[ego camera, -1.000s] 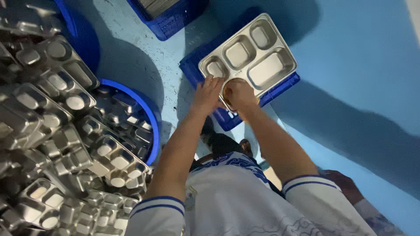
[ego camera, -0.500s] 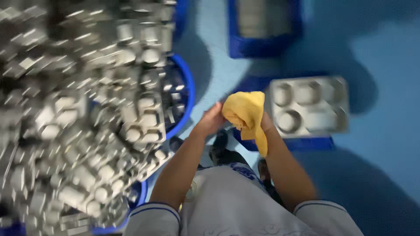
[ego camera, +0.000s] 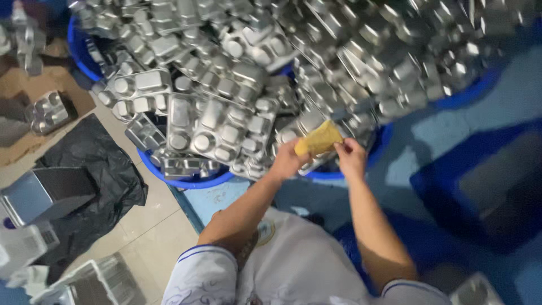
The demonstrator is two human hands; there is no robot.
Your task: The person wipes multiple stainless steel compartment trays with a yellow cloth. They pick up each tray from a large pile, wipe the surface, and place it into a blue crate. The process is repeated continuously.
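I can't make out the blurred dark crate (ego camera: 497,192) at right; the tray pile (ego camera: 316,51) runs off the top edge

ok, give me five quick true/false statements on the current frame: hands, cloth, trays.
1. Both hands hold a yellow cloth. True: the left hand and right hand grip it from either side.
2. The cloth is blue. False: it is yellow.
3. Metal compartment trays are heaped in blue tubs. True.
4. The hands rest on a single tray lying on a blue crate. False: they are held up in front of the tray heap.
5. A black plastic sheet lies on the floor by the tubs. True.
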